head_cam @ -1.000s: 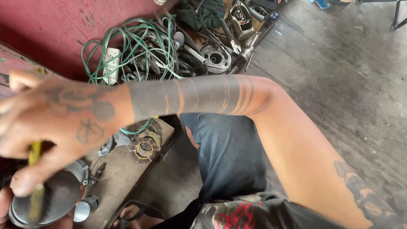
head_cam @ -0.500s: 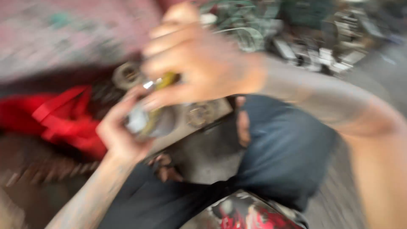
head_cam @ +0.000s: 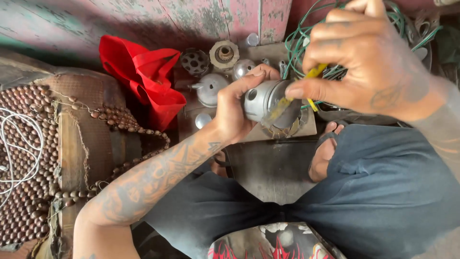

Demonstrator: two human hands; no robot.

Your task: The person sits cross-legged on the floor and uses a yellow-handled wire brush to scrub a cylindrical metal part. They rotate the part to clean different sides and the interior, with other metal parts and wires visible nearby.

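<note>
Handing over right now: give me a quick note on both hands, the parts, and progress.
Left hand grips a silver cylindrical metal housing, held above the lap.
Right hand holds a yellow-handled tool, tip against the housing's open end.
More round metal parts lie on the board by the red cloth bag; green wire bundle behind.
Done: housing picked up, tool applied. Left: cannot tell how far the work is.

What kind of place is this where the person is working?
Probably a small, informal repair workshop, with the person sitting on the floor. Round metal parts lie by a worn painted wall, a tangle of green wire lies close by, and the left hand holds a metal cylinder.
</note>
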